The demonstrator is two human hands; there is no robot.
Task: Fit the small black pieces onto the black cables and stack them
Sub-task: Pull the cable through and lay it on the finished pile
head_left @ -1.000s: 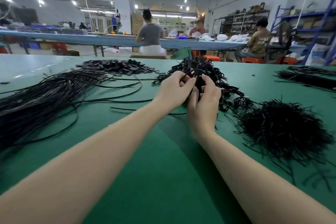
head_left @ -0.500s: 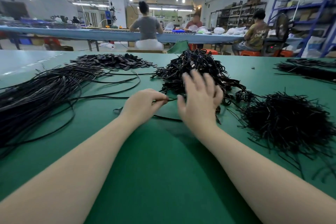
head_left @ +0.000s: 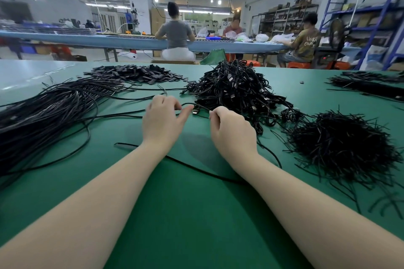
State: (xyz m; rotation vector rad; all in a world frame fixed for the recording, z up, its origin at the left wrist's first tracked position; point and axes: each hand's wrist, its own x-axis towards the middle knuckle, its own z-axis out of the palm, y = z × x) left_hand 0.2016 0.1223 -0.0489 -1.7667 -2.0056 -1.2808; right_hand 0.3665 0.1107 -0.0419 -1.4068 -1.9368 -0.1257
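A single thin black cable [head_left: 197, 107], round in section and glossy, lies near the centre of the green tabletop [head_left: 175, 214]. Its metal-tipped connector end rests between the two hands. The left hand [head_left: 162, 119] sits at 9 o'clock of the connector, fingers curled, thumb extended toward the cable; whether it pinches the cable cannot be told. The right hand [head_left: 231, 132] sits at 3 o'clock of the connector, fingers curled inward at the cable; the grip itself is hidden behind the knuckles.

At 12 o'clock of the hands stands a tangled heap of coiled cables [head_left: 236, 89] with connectors showing. At 11 o'clock lies a flat spread of small black pieces [head_left: 135, 73], short and rectangular, matte in finish. At 9 o'clock runs a long loose bundle of straight cables [head_left: 48, 111], slightly shiny. At 3 o'clock lies a bristly mound of short black strips [head_left: 341, 146], ends pointing outward. At 2 o'clock, at the far edge, lies another dark bundle [head_left: 367, 85].

Beyond the tabletop, three people sit at a long blue bench [head_left: 87, 40]. Blue metal shelving [head_left: 380, 19] stands at the right.
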